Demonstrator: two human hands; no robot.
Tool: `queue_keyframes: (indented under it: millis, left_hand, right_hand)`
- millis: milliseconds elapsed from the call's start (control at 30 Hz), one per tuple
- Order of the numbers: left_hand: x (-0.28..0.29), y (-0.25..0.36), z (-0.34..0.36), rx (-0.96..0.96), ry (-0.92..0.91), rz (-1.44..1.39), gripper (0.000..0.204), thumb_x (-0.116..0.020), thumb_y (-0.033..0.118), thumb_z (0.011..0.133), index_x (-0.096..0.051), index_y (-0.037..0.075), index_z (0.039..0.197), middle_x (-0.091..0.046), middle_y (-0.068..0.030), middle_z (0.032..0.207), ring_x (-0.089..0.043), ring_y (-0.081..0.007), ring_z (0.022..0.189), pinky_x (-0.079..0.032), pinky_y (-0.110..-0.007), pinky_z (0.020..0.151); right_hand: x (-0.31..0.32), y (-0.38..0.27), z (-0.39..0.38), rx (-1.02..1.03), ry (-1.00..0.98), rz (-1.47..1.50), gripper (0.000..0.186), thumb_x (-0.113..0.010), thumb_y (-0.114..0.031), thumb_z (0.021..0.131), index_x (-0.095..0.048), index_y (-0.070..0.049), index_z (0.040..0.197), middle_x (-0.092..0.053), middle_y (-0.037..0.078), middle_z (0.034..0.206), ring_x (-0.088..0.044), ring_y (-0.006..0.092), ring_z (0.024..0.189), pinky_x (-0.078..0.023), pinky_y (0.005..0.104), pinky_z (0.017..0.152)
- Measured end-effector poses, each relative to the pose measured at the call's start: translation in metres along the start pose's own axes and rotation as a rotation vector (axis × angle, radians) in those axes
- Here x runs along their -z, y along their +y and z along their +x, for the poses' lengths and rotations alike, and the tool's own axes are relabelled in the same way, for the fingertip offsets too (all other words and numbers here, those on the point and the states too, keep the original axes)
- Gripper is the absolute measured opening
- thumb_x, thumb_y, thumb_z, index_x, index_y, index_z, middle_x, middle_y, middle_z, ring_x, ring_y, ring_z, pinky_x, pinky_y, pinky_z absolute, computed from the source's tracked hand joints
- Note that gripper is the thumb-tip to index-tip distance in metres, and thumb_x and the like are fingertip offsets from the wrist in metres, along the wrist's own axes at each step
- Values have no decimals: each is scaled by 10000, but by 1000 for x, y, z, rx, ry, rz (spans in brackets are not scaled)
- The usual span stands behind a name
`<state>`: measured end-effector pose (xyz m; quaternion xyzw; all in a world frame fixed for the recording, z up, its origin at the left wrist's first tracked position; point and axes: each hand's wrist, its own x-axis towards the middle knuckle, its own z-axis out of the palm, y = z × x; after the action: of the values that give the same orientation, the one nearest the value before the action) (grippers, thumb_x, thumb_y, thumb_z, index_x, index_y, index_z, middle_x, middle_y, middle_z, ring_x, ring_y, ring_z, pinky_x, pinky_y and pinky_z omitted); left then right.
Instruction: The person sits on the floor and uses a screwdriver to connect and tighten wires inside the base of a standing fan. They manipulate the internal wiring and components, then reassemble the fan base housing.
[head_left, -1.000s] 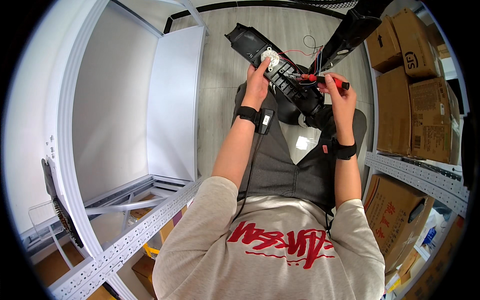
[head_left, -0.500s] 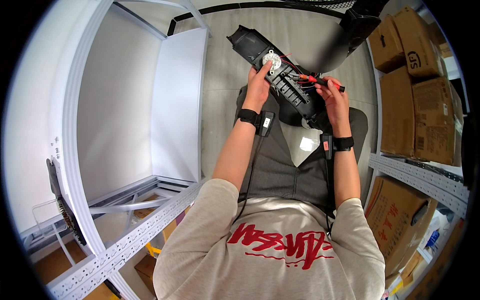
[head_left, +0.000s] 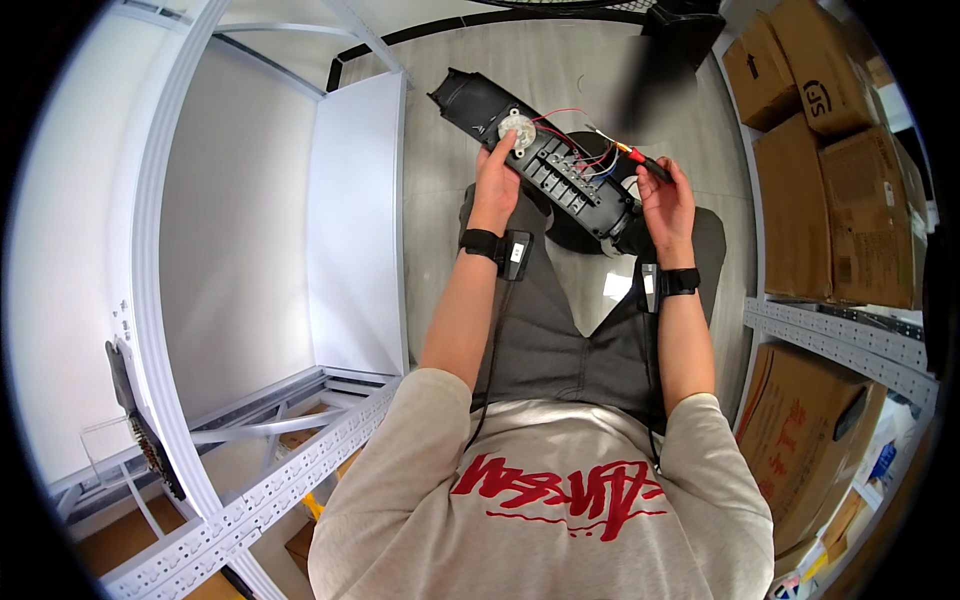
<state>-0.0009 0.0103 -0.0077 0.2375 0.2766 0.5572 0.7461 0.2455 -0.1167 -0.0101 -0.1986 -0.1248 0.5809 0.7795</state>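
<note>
A long black plastic housing (head_left: 480, 105) lies tilted over my knees, its inner side up. My left hand (head_left: 496, 185) is closed on its near edge, the thumb pressing on a whitish round part (head_left: 519, 133) with small side tabs. Ribbed slots (head_left: 562, 178) run along the housing, with thin red, white and blue wires (head_left: 603, 160) above them. My right hand (head_left: 666, 203) is closed on the red and black handle of a slim screwdriver (head_left: 640, 157). Its thin metal tip points up and left, beyond the wires and apart from the slots.
To my left stands a white metal rack (head_left: 365, 220) with a perforated beam (head_left: 270, 480). Cardboard boxes (head_left: 790, 210) fill shelves on my right. A dark upright object (head_left: 680, 50) stands ahead on the tiled floor.
The screwdriver tip has come up off the slotted area and away from it. The housing has shifted slightly left, still in my left hand. More wires show above the slots.
</note>
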Motion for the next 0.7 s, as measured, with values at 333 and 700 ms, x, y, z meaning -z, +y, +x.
queue_keyframes:
  millis: [333,700]
  left_hand:
    - [5,0,3,35,19,-36,337,-668,94,947,-564,40,1264,-651,-79,1228,-626,-211,1130,-489,-376,1004]
    - [5,1,4,57,-14,-20,338,-655,85,955,-558,52,1277,-649,-68,1237,-624,-202,1133,-485,-373,1005]
  right_hand:
    - [23,-30,-5,184,246,146,208,-619,-157,942,-618,29,1034,-678,154,996,-675,277,892,-570,351,832]
    - [27,-29,-7,280,431,-58,226,-644,-146,924,-613,43,1045,-680,140,1004,-683,254,904,-582,333,850]
